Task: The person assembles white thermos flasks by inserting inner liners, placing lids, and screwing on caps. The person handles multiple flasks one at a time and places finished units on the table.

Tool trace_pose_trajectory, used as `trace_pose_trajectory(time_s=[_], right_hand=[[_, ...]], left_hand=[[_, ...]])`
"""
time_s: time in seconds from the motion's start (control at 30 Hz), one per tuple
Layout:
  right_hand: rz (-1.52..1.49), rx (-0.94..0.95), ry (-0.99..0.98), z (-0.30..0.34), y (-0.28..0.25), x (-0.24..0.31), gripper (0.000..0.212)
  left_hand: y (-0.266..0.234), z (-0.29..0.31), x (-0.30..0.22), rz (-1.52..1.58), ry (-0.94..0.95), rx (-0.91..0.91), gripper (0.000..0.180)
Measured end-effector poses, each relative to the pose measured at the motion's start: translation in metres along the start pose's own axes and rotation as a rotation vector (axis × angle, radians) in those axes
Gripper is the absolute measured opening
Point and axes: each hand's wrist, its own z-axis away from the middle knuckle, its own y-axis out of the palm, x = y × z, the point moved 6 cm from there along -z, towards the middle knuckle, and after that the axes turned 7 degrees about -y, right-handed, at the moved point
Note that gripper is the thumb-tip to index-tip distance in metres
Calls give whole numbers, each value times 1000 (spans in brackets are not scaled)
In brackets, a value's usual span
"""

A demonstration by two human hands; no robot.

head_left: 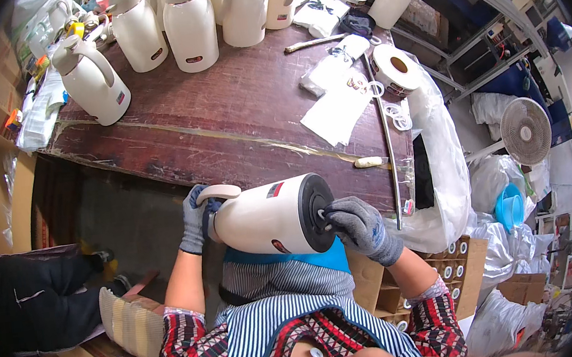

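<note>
A cream-white thermos jug [262,216] lies on its side in front of my body, its round black base [317,213] turned to the right. My left hand [197,219], in a grey-blue knit glove, is closed round the jug's neck end by the handle [220,191]. My right hand [361,228], gloved the same way, is at the middle of the black base with its fingers pinched together. Something small and pale shows at those fingertips, too small to name. The jug's mouth is hidden behind my left hand.
A dark red-brown table [223,115] bears several upright jugs [190,28]. A label roll [396,69], a white sheet [338,114], clear rings [398,118] and a long metal strip [391,167] lie on its right side. A divided carton [442,273] stands below right; a fan [526,131] is farther off.
</note>
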Motion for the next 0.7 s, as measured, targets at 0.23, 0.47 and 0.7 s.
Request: trace_pose_trajectory(time_s=[0.23,0.47,0.7], right_hand=[[9,99,0,1,-13,7,43],[83,25,166,3,-6,19,32],[-607,-658,992,81,33,-35,13]], left_hand=[[19,1,-19,86,-66,32,10],[30,16,-48,235,-78,51,12],[92,103,-164,-777,848,-184,22]])
